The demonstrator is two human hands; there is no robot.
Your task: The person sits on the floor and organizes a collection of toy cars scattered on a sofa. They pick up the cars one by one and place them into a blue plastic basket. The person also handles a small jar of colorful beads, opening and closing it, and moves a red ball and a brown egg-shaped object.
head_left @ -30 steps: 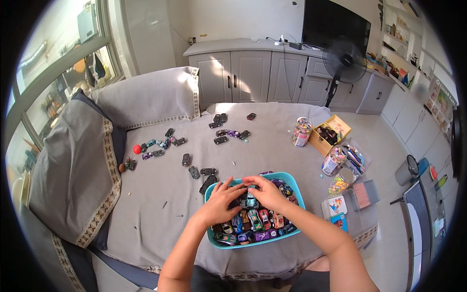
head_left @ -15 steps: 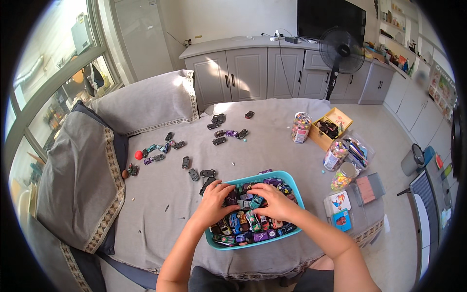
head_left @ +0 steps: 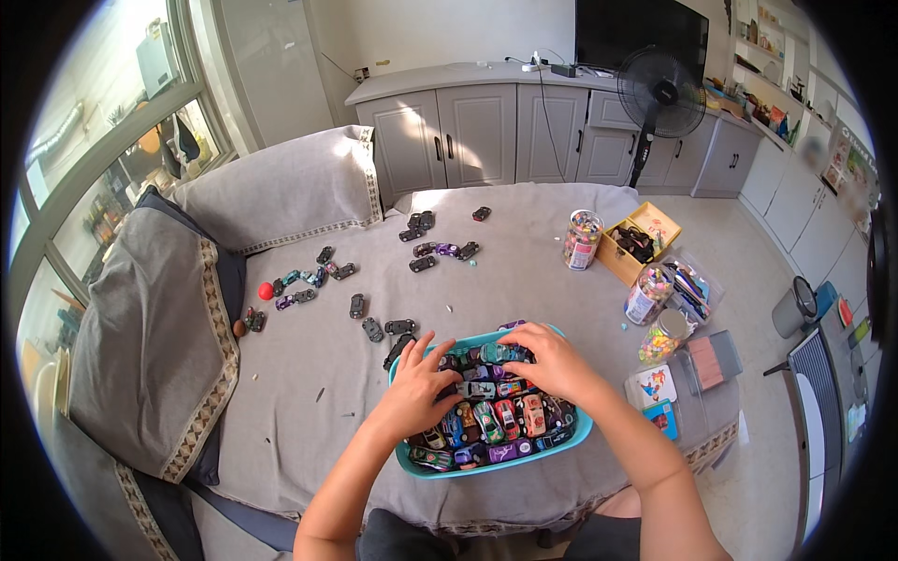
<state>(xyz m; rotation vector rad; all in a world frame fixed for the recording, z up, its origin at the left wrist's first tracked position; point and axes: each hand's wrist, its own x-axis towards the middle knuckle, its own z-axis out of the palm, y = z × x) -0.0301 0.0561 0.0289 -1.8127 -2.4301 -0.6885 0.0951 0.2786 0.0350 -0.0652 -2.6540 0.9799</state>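
In the head view, the turquoise basket (head_left: 586, 428) sits on a grey couch cover (head_left: 309, 439), close in front of the person. The right hand (head_left: 558, 366) is at the basket's far right part, its thumb and fingers closed about a teal toy car (head_left: 502, 353), which looks gripped. The left hand (head_left: 418, 383) spreads over the basket's left side, its fingers apart; no car shows in its grasp, though I cannot tell whether the fingertips touch the cars beneath.

The work looks well along inside the basket. In its near half, a green-and-white toy car (head_left: 487, 423), a red toy car (head_left: 508, 421) and a peach toy car (head_left: 533, 414) stand side by side, with a purple toy car (head_left: 510, 451) lying crosswise nearer the front rim. The far left part is mostly hidden by the hand, so its order is unclear.

Outside, a dark toy car (head_left: 399, 326) and several others lie beyond the basket, and a curved line of toy cars (head_left: 292, 277) lies farther off to its left, beside a red ball (head_left: 266, 291). If these belong inside too, a good share remains.
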